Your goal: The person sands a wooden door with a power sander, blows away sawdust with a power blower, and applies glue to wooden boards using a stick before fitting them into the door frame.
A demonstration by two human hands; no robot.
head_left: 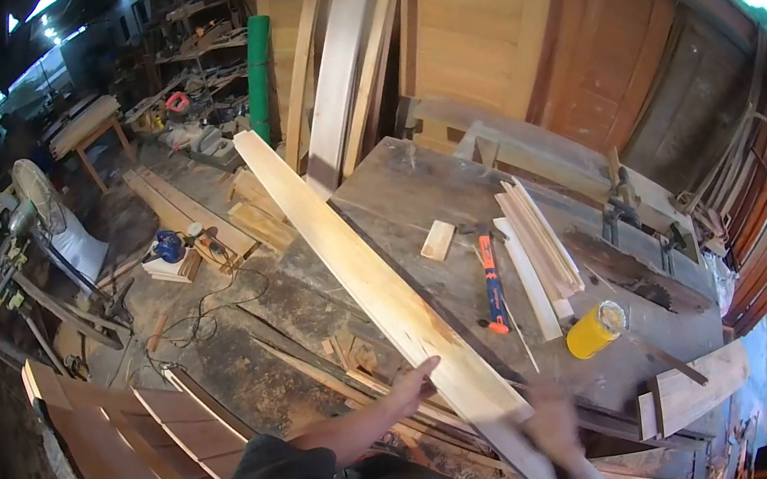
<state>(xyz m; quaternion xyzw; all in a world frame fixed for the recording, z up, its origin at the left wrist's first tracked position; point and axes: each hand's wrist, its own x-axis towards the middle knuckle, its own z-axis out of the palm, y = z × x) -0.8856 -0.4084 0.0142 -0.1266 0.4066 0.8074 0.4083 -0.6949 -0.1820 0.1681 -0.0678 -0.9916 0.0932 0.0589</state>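
A long pale wooden board (357,274) slants across the middle of the view, over the left edge of the dark workbench. My left hand (411,389) is closed on the board's left edge, thumb on the upper face and the other fingers partly hidden. At the board's near end is my right hand (551,422), smeared by motion, so its fingers and grip cannot be made out. To the right of the board, an orange and blue tool (493,287) and a small wood block (438,239) lie on the workbench (384,183).
Thin wood strips (539,249), a yellow cylindrical container (597,330) and a toothed saw blade (655,296) are on the bench. Panels (132,434) stand at lower left. Cables (203,315) and a blue power tool (168,245) lie beyond, near a fan (37,196).
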